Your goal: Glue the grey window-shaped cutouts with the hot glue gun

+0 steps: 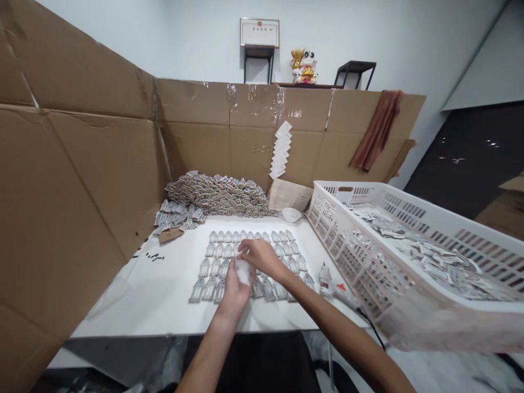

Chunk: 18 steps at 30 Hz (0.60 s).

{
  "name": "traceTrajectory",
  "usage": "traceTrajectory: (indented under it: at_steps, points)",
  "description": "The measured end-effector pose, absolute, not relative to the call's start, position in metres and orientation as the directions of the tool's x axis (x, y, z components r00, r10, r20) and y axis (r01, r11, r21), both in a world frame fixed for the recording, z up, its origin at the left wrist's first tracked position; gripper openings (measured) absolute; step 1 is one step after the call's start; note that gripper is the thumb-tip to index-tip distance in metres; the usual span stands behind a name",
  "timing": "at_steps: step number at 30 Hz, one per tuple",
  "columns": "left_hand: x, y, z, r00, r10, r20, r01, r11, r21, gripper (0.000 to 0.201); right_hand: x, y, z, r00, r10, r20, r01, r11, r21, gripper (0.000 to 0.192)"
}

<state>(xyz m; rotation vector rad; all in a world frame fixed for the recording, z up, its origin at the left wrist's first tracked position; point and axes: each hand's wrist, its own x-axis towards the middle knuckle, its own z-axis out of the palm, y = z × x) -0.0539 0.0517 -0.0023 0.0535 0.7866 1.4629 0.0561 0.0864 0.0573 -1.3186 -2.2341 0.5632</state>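
My left hand (234, 289) is closed around a small whitish object (244, 271), perhaps a bag or a little dish; its exact kind is unclear. Right above it, my right hand (262, 256) has thumb and fingers pinched together at the object's upper edge. What those fingertips hold, if anything, is too small to make out. Beneath both hands, rows of small grey arched window-shaped pieces (208, 288) lie flat on the white table (135, 311). My hands and forearms hide part of the middle rows.
A large pile of similar pieces (221, 194) leans at the back against the cardboard wall (196, 142). At right stand a glue gun (325, 279) and a white plastic crate (356, 273) of pieces. A white bowl (291, 214) sits behind the rows. Small black strips (154, 256) lie at left.
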Motion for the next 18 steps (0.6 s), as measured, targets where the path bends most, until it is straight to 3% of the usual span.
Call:
traceTrajectory:
  at_steps: [5,11,18]
  points:
    - [-0.049,0.026,0.000,-0.079,0.901,-0.426,-0.869,0.146,0.472,0.020,0.064,0.073,0.042,-0.371,0.894,0.250,0.607,0.437,-0.664,0.014]
    - [-0.047,-0.005,-0.004,-0.069,0.894,-0.444,-0.863,0.170,0.476,0.011,0.071,0.049,0.025,-0.338,0.916,0.217,0.532,0.376,-0.759,0.017]
    - [-0.046,-0.025,-0.008,-0.080,0.904,-0.420,-0.818,0.181,0.545,0.018,0.082,0.025,0.027,-0.382,0.910,0.159,0.412,0.322,-0.853,0.023]
